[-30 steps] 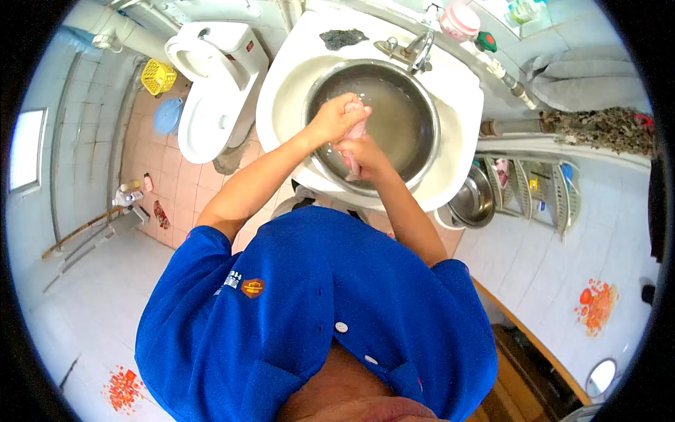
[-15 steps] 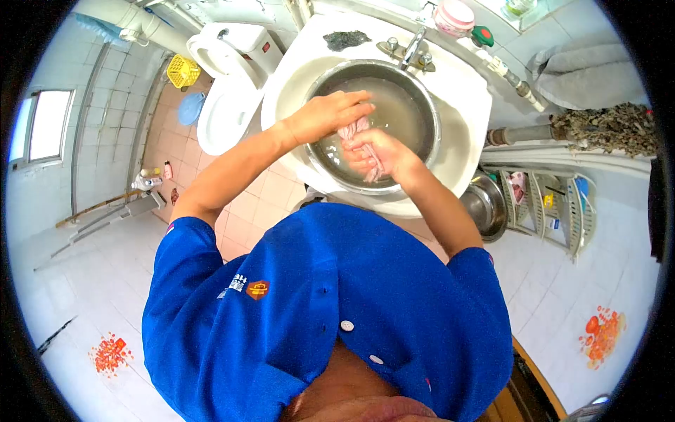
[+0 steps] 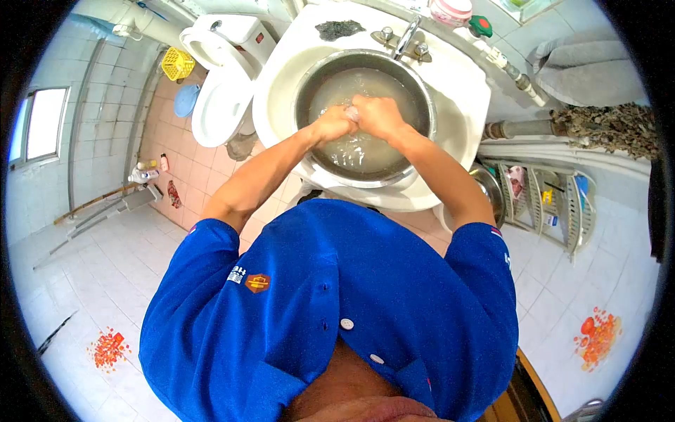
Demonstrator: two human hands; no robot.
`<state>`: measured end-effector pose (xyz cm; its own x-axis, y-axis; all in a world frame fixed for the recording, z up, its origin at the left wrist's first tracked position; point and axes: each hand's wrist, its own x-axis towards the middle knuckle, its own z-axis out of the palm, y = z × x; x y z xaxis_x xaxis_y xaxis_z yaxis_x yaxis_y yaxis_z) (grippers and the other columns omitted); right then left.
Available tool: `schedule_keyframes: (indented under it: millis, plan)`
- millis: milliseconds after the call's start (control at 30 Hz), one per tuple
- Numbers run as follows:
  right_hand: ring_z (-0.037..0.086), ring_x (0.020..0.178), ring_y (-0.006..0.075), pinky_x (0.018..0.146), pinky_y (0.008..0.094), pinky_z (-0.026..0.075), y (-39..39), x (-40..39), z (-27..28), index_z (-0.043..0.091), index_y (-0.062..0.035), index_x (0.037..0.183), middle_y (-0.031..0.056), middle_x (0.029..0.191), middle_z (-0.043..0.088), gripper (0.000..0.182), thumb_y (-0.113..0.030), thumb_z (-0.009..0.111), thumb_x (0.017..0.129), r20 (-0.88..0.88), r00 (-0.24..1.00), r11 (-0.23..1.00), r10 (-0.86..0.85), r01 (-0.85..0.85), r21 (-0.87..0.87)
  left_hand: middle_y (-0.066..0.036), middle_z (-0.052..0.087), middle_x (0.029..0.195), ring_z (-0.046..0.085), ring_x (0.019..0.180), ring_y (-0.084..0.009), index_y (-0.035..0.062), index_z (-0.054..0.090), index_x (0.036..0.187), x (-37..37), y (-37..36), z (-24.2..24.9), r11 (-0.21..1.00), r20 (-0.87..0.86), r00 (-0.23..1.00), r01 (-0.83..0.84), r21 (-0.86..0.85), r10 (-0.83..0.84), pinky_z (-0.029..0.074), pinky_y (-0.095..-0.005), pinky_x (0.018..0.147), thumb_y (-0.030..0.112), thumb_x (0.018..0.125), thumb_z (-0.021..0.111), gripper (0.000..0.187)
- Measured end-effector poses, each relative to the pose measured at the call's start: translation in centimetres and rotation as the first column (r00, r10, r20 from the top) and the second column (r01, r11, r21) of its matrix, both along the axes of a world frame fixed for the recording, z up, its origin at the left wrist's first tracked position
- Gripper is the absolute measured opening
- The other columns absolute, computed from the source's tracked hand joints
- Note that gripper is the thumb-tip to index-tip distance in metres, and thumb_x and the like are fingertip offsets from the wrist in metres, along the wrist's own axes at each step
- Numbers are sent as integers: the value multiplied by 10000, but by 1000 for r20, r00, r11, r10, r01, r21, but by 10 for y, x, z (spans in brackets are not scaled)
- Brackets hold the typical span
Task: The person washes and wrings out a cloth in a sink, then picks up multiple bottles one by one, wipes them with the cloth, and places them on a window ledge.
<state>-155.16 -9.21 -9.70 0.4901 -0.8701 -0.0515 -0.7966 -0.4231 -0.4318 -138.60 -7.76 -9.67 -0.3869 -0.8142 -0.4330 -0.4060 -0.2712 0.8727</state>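
A metal basin (image 3: 301,105) of cloudy water stands in the white sink (image 3: 460,105). Over the water, my left hand (image 3: 332,125) and my right hand (image 3: 380,117) meet, both with fingers closed. A small bit of pale pink cloth (image 3: 351,112) shows between them; the rest of it is hidden by the hands. Ripples and glints mark the water just below my hands.
Behind the basin rises the faucet (image 3: 406,36), with a dark mesh scrubber (image 3: 339,29) on the sink's back left edge. A toilet (image 3: 223,105) stands to the left. Rightward are a grey-green rack (image 3: 545,200) and a hanging mop head (image 3: 605,126).
Both hands have drawn level and closed in over the bunched cloth, which shows much less now. My left hand has dropped lower and my right hand has moved up. The view has shifted slightly.
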Motion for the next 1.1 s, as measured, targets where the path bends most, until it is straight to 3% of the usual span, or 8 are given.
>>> schedule_keyframes:
  millis: [33,467,667,767,867,933,1033,1100]
  plan:
    - [659,799,323,676,419,525,-2,-2,-7,629,-111,948,127,826,669,201,-271,622,826,34,997,993,71,-67,-102,13,534,643,452,494,-118,49,596,736,-2,2,10,958,-38,991,-111,264,126,343,-295,415,36,661,631,84]
    - [619,916,301,662,430,533,14,-1,12,571,-129,1099,88,968,585,310,-143,614,793,129,961,882,245,-166,-440,43,459,614,386,445,-55,110,592,806,19,-15,0,872,-94,990,134,471,-102,256,-230,361,70,721,616,97]
    - [654,790,341,702,420,533,17,10,31,658,-107,940,145,863,674,246,-147,730,708,100,989,993,106,-110,40,-37,619,834,501,531,-60,66,609,1033,41,-15,44,741,-219,968,238,627,-126,372,-206,401,260,765,770,368]
    - [666,720,327,680,384,528,18,7,27,651,-64,823,136,766,686,161,-143,732,708,419,900,906,-123,-71,417,-156,579,1190,613,733,-135,56,485,1315,56,-10,70,902,-102,992,114,416,-78,528,-250,610,277,743,814,696]
    - [611,599,207,567,342,486,18,0,28,621,-61,791,60,672,624,133,-158,704,752,367,771,482,-520,-90,872,-220,418,1396,606,1008,-270,128,333,1457,61,-5,88,932,111,962,271,-240,-251,528,-350,863,192,682,830,923]
    - [484,501,89,447,268,389,19,-3,34,580,-95,743,-18,610,525,145,-175,694,782,385,735,194,-559,-335,922,-223,387,1430,529,1138,-372,165,382,1431,54,-3,108,324,556,806,590,-739,-201,473,-396,960,151,703,759,820]
    - [400,470,40,395,214,275,25,-1,52,539,-150,720,-40,579,472,166,-177,678,808,393,623,-47,-676,-569,821,-200,387,1437,515,1145,-406,180,413,1413,45,-3,104,22,594,778,610,-792,-206,483,-401,943,116,765,652,693]
    - [416,475,37,381,194,255,24,2,45,493,-168,665,-38,573,471,236,-173,668,824,371,637,-117,-676,-589,799,-179,433,1400,549,1117,-371,140,489,1338,40,0,101,106,557,789,596,-796,-258,517,-417,864,83,822,564,524]
